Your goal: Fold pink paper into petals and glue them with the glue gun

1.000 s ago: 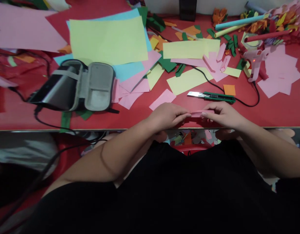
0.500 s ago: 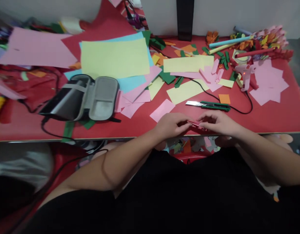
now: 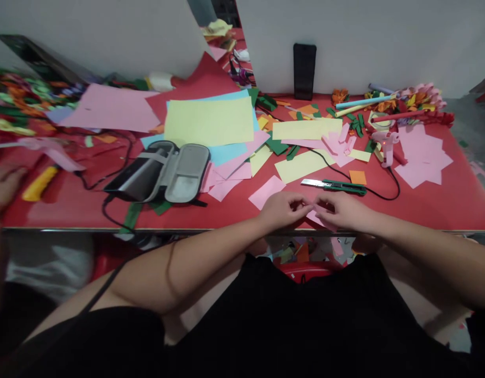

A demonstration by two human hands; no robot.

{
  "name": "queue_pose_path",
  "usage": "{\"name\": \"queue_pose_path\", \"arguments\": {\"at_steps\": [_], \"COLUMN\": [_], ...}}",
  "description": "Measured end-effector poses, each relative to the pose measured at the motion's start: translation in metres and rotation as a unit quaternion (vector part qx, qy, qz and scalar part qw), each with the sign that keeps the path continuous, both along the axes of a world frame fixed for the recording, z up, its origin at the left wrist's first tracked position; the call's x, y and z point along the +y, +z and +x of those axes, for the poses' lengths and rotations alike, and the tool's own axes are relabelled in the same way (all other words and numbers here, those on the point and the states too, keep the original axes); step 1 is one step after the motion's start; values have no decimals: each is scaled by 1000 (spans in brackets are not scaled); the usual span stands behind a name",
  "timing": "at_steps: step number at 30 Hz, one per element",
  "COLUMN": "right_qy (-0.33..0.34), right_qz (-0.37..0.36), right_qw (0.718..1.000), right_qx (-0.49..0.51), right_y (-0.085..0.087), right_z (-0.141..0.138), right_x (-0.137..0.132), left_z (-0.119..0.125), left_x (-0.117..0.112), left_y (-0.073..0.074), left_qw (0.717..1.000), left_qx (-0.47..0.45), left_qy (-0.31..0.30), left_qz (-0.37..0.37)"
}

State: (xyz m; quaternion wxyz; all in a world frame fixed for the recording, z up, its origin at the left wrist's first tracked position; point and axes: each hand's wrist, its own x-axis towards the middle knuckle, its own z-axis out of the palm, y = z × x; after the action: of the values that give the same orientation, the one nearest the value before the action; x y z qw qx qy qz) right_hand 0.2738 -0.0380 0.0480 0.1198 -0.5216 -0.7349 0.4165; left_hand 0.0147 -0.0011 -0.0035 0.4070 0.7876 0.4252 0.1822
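Note:
Close to the table's front edge, my left hand (image 3: 284, 209) and my right hand (image 3: 340, 211) pinch a small piece of pink paper (image 3: 320, 218) between their fingertips. The two hands nearly meet, and fingers cover part of the paper. Just beyond my right hand lies a green utility knife (image 3: 344, 187) with its blade out. A pink paper rectangle (image 3: 267, 191) rests flat beyond my left hand. An orange paper square (image 3: 358, 177) sits behind the knife.
A pink glue gun (image 3: 387, 147) with a cord stands at the right by paper flowers (image 3: 419, 102). An open grey case (image 3: 187, 173) and yellow paper sheets (image 3: 210, 121) lie left. A phone (image 3: 304, 71) leans at the back. Another person's hand (image 3: 6, 186) is at far left.
The view has tilted up and shifted left, bringing another person's hand into sight. Between my fingers the pink paper now shows more of its face, and my hands are closer together.

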Motion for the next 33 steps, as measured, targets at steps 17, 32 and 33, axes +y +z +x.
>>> {"name": "queue_pose_path", "arguments": {"at_steps": [17,32,33], "right_qy": [55,113,113], "right_qz": [23,28,28], "right_qw": [997,993,993], "right_qx": [-42,-4,-5], "right_y": [-28,-26,-26], "right_z": [14,7,6], "right_x": [24,21,21], "left_z": [64,86,87], "left_x": [231,369,368], "left_y": [40,22,23], "left_qw": [947,950,950], "left_qx": [121,114,109], "left_qy": [65,113,116], "left_qz": [290,268,270]}}
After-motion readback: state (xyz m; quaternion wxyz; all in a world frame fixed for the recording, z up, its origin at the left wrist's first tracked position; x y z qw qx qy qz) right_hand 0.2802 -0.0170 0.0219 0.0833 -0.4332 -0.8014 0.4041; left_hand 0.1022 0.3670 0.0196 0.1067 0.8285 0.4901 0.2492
